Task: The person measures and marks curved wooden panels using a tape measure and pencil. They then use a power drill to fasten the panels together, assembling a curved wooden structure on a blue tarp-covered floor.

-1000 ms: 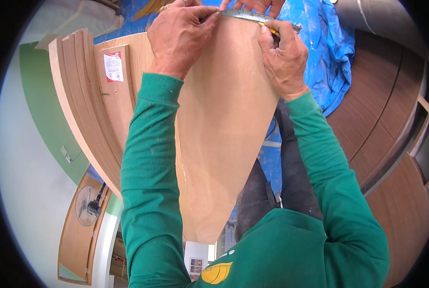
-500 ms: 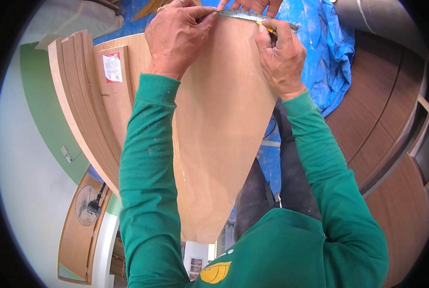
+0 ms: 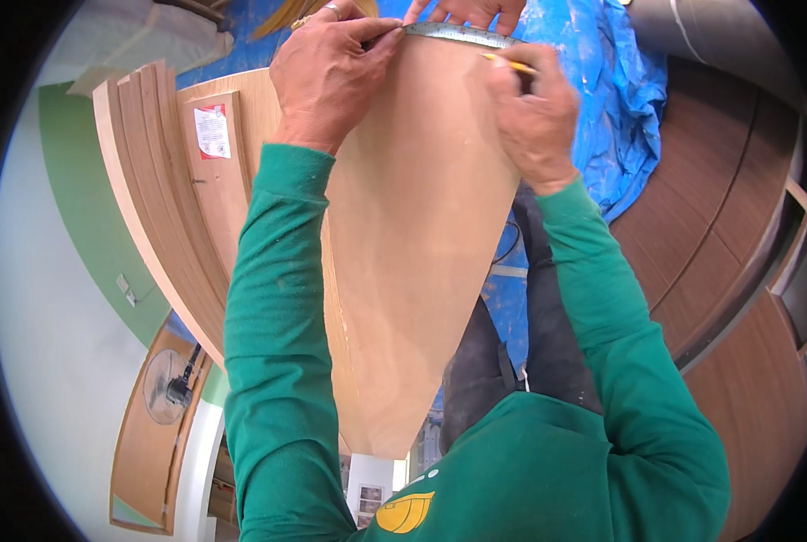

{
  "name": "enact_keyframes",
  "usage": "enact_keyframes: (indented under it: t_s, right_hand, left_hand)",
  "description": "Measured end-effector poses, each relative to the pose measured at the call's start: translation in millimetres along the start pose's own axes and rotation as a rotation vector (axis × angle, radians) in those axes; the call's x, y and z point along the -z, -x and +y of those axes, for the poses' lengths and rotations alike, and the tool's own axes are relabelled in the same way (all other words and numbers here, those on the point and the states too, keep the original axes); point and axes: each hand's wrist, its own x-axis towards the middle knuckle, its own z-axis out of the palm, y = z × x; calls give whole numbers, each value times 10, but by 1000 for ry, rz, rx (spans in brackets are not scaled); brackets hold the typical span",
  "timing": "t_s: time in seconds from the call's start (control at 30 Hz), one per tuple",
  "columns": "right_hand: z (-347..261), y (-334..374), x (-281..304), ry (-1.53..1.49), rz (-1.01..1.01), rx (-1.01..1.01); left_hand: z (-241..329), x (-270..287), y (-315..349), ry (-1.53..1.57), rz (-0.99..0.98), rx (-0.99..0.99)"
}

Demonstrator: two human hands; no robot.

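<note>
A silvery tape measure blade [image 3: 457,33] lies across the far end of a pale wooden panel [image 3: 412,226]. My left hand [image 3: 331,81] is closed at the blade's left end, pinching it between thumb and finger. In my right hand [image 3: 539,122], slightly blurred, is a yellow pencil [image 3: 510,63], its tip just over the wood below the blade. The right end of the tape goes out of sight behind that hand. Beyond the blade, another person's hand [image 3: 475,11] reaches in at the top edge, its fingers by the tape.
Several wooden boards [image 3: 150,181] stand side by side on the left, near a smaller piece with a paper label [image 3: 212,132]. Crumpled blue sheeting [image 3: 615,117] covers the floor at the far right. Dark brown panels [image 3: 710,199] lie right of me. A fan [image 3: 170,388] is at lower left.
My right hand has drawn back a little from the tape, and the pencil has swung to lie more sideways. My left hand has shifted slightly left, still on the blade.
</note>
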Motion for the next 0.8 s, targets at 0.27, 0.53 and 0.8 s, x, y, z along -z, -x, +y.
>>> enact_keyframes:
  t_s: [0.27,0.53,0.8]
  right_hand:
    - [185,220,273,-88,89,-67]
    - [142,-7,166,-112,40,-63]
    - [134,-72,169,-61,-2,-67]
  left_hand:
    - [-14,6,-12,-29,-19,4]
    - [-60,1,-21,25,-27,28]
    - [-63,-4,-11,32,-9,-13]
